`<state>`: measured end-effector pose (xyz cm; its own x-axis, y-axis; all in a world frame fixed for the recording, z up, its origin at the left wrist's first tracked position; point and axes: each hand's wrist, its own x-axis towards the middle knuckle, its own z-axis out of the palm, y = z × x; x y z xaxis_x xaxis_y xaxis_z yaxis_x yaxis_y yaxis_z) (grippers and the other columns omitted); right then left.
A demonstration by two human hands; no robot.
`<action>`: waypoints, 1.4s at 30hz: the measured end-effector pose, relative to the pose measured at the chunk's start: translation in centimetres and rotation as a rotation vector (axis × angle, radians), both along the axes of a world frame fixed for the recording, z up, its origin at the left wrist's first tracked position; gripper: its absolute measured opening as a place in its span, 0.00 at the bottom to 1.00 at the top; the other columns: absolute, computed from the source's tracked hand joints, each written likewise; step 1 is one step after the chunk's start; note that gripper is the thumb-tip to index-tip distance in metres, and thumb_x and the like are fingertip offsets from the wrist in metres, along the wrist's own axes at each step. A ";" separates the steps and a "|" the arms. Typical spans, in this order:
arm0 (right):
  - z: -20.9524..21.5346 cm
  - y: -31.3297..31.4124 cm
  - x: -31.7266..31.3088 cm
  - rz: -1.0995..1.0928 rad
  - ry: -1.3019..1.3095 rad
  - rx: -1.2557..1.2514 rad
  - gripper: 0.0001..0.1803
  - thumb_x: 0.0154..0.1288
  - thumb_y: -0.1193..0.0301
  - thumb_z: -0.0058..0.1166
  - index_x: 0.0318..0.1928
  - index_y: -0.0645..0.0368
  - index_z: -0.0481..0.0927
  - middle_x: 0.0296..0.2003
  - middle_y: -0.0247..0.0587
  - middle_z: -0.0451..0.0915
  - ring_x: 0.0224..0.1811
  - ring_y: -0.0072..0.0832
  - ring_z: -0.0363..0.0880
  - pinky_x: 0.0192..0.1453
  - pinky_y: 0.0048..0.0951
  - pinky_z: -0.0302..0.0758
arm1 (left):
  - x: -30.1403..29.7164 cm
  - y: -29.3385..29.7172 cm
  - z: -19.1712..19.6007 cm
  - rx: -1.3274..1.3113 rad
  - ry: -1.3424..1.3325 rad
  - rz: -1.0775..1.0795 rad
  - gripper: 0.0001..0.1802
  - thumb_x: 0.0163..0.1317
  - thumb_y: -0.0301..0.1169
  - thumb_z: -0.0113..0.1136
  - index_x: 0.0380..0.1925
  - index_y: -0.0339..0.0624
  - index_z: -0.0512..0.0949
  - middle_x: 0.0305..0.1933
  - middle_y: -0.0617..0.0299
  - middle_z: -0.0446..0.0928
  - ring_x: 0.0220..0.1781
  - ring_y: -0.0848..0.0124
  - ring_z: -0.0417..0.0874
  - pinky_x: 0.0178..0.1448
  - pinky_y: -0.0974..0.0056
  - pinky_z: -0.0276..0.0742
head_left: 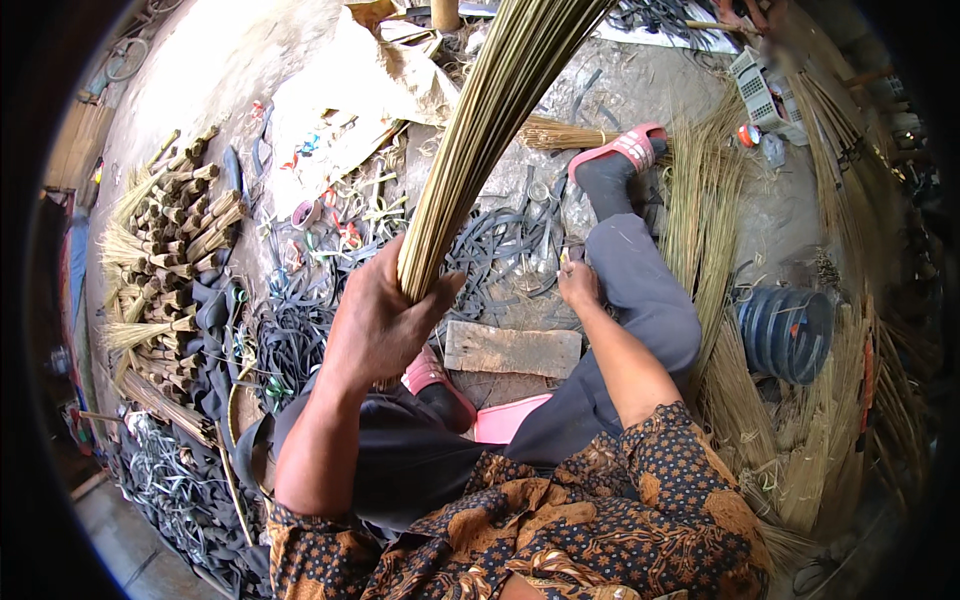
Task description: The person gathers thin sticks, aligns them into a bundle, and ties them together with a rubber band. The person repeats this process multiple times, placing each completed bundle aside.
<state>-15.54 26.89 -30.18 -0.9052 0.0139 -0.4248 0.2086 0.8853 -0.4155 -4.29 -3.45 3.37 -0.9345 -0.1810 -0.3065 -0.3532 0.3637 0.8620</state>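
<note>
- Inside the left hand (382, 318): one long stalk bundle (490, 140), gripped near its narrower end, long axis running away from the body and leaning rightward
- Right of bundle, well apart: right hand (578, 284), fingers curled, cannot tell whether gripping
- Between hands, nearer the body: wooden board (513, 349)
- Left of left hand: piled short bundles (170, 262)

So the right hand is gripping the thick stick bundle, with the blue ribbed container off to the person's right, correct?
Not quite: the head view shows the left hand gripping the thick stick bundle. The blue ribbed container is indeed off to the person's right.
</note>
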 end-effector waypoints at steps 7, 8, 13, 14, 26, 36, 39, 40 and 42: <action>-2.9 -1.8 -1.9 -0.005 0.046 0.079 0.15 0.65 0.64 0.68 0.47 0.57 0.83 0.47 0.51 0.83 0.57 0.52 0.81 0.60 0.47 0.77 | -1.3 0.8 0.4 -0.035 -0.112 -0.012 0.13 0.67 0.31 0.71 0.45 0.37 0.80 0.27 0.61 0.79 0.32 0.77 0.76 0.40 0.63 0.77; -3.2 -1.8 -2.1 0.009 0.033 0.129 0.15 0.65 0.63 0.68 0.47 0.57 0.83 0.48 0.51 0.83 0.57 0.51 0.81 0.60 0.47 0.77 | -1.4 0.9 0.4 -0.027 -0.146 -0.006 0.13 0.67 0.32 0.70 0.45 0.37 0.80 0.26 0.61 0.79 0.30 0.78 0.75 0.38 0.64 0.77; -4.3 -1.6 -3.0 -0.052 -0.036 0.057 0.13 0.65 0.67 0.62 0.48 0.57 0.83 0.40 0.46 0.87 0.47 0.57 0.85 0.53 0.51 0.81 | -1.3 0.6 -0.3 -0.031 -0.116 -0.013 0.15 0.68 0.34 0.70 0.47 0.37 0.80 0.25 0.58 0.79 0.29 0.75 0.77 0.38 0.62 0.78; -4.1 -1.5 -3.1 -0.051 0.006 0.040 0.14 0.64 0.69 0.61 0.50 0.56 0.82 0.36 0.44 0.89 0.41 0.49 0.88 0.47 0.48 0.83 | -1.2 0.6 -0.4 -0.051 -0.104 -0.021 0.15 0.68 0.34 0.70 0.47 0.37 0.79 0.25 0.57 0.79 0.29 0.74 0.77 0.38 0.61 0.78; 15.7 -2.7 1.5 0.011 -0.023 -0.864 0.17 0.71 0.71 0.62 0.55 0.68 0.81 0.47 0.42 0.88 0.50 0.28 0.87 0.47 0.26 0.80 | 0.0 -0.3 -1.2 -0.344 0.026 -0.084 0.17 0.68 0.42 0.66 0.44 0.40 0.76 0.31 0.41 0.82 0.36 0.41 0.84 0.42 0.44 0.77; 32.1 -6.8 10.1 0.357 0.044 -1.121 0.11 0.81 0.71 0.51 0.55 0.65 0.77 0.33 0.35 0.81 0.37 0.19 0.80 0.46 0.26 0.79 | 0.7 0.4 -3.0 -0.554 0.144 -0.154 0.14 0.69 0.41 0.61 0.40 0.40 0.75 0.31 0.41 0.84 0.38 0.39 0.87 0.43 0.40 0.81; 34.1 -9.2 11.4 0.303 0.066 -1.282 0.11 0.83 0.70 0.49 0.55 0.64 0.78 0.30 0.33 0.80 0.32 0.17 0.78 0.39 0.21 0.77 | 1.1 0.8 -3.5 -0.575 0.201 -0.145 0.15 0.69 0.41 0.62 0.39 0.40 0.76 0.31 0.41 0.84 0.36 0.40 0.87 0.41 0.41 0.81; 34.3 -9.9 11.5 0.287 0.051 -1.275 0.11 0.83 0.70 0.49 0.55 0.64 0.78 0.30 0.33 0.80 0.31 0.17 0.77 0.38 0.21 0.76 | 1.2 0.9 -3.6 -0.574 0.235 -0.142 0.16 0.69 0.42 0.62 0.39 0.40 0.77 0.31 0.41 0.84 0.35 0.41 0.88 0.39 0.42 0.82; 33.9 -11.1 11.8 0.250 0.076 -1.228 0.13 0.84 0.66 0.49 0.55 0.64 0.79 0.27 0.33 0.79 0.24 0.14 0.74 0.30 0.18 0.72 | 1.4 1.1 -3.8 -0.574 0.232 -0.144 0.16 0.69 0.42 0.62 0.40 0.39 0.77 0.31 0.41 0.84 0.35 0.42 0.88 0.39 0.42 0.82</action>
